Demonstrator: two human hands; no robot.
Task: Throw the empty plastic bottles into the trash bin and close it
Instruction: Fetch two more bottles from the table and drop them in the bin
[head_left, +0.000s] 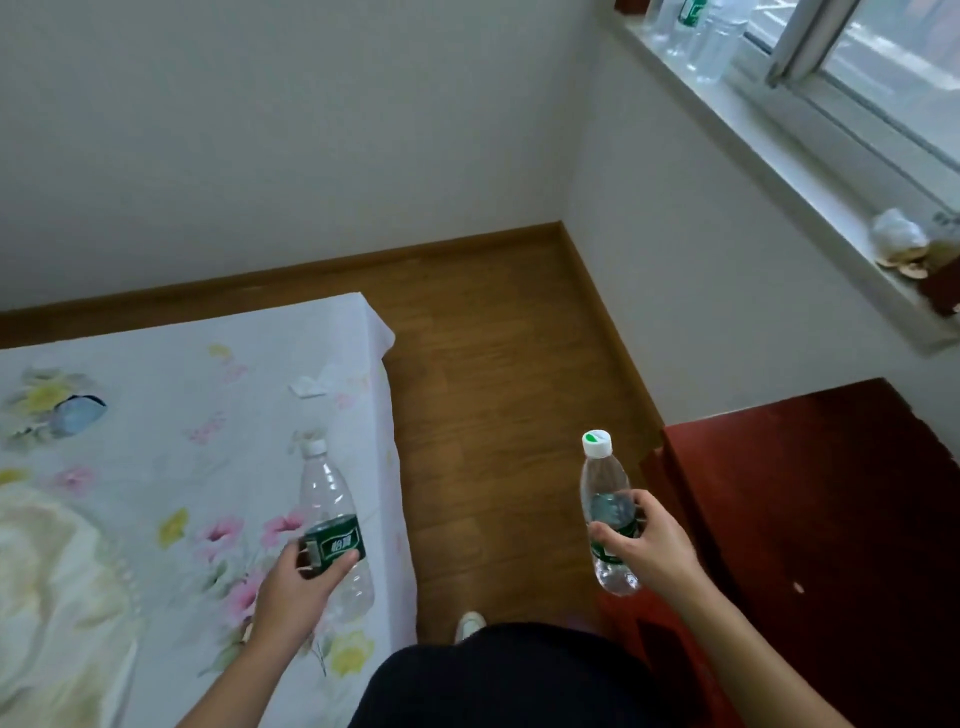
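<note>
Dark clothing (498, 675): nearest the lens, bottom centre; a pale shoe tip (470, 623) shows just past it on the wood floor (493, 415).
Left hand (296, 587): grip closed round the green label of the left bottle (332, 530), which hangs above the bed (156, 467), white cap pointing away.
Right hand (649, 551): grip closed round the middle of the right bottle (605, 514), nearly upright above the floor, beside the dark red surface (831, 519).
Both bottles: clear, capped, look empty.
More bottles (696, 36): on the window sill (779, 171), far corner, blurred.
Trash bin: not in view.
Step in hand (judged): carrying both bottles to the bin.
Doing it well: hold at the label, where the wall is stiffest; find the bin and check its lid before releasing; drop one bottle at a time, freeing a hand to close it.
</note>
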